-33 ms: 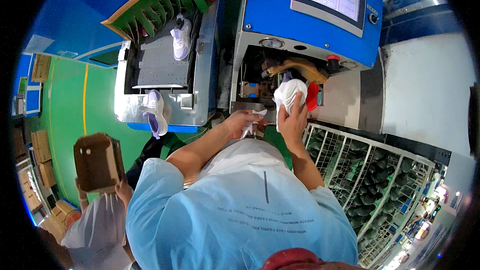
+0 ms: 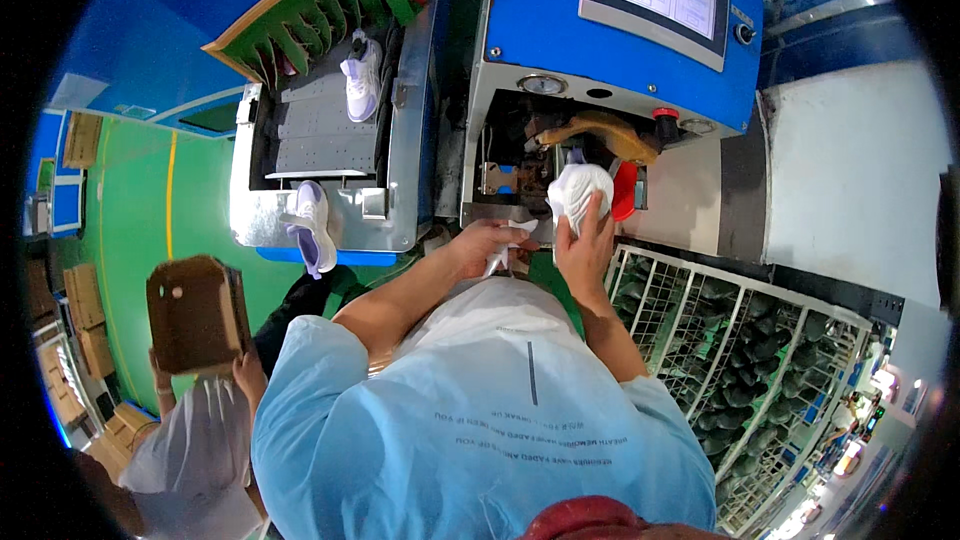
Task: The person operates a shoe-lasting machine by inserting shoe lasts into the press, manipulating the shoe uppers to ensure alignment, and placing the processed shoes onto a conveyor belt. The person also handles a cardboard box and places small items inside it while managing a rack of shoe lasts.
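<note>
In my right hand (image 2: 586, 245) is a white sneaker (image 2: 581, 190), its sole side turned up and its far end reaching into the opening of the blue machine (image 2: 640, 50). My fingers lie along the near part of the shoe. Close to my waist, my left hand (image 2: 484, 246) pinches a crumpled white piece (image 2: 520, 227), perhaps paper or thin cloth; I cannot make out which. A curved tan pad (image 2: 595, 130) sits just above the sneaker inside the machine, and a red part (image 2: 623, 192) shows beside the shoe.
Two white-and-lilac sneakers lie left: one (image 2: 361, 80) on the dark conveyor (image 2: 322, 130), another (image 2: 314, 225) on its metal ledge. A wire rack (image 2: 740, 370) holding dark shoe-shaped pieces stands right. A red button (image 2: 665, 118) juts from the machine. At lower left another person holds a brown box (image 2: 198, 312).
The brown box in the other person's hands has shifted slightly upward. My hands and the sneaker stay nearly where they were.
</note>
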The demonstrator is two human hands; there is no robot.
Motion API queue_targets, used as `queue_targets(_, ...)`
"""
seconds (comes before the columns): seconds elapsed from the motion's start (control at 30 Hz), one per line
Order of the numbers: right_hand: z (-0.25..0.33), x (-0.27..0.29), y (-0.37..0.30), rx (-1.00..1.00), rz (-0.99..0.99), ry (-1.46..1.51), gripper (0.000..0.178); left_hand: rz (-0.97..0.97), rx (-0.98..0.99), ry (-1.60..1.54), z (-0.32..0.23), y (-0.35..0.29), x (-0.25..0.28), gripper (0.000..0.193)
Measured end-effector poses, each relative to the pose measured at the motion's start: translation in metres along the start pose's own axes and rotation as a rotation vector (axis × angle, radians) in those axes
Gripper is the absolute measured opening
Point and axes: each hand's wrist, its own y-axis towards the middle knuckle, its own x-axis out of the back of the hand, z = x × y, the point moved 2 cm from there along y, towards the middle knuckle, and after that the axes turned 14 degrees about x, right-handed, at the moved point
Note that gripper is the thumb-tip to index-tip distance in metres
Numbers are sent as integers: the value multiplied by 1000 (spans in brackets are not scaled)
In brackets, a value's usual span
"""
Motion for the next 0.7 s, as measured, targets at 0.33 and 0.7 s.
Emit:
queue_targets(0.33,52,105,-68,104,519,295,71,119,206,-81,40,28,35,27)
queue_targets(0.7,15,4,-32,-1163,-196,1817,58,-9,159,224,55,-17,52,33)
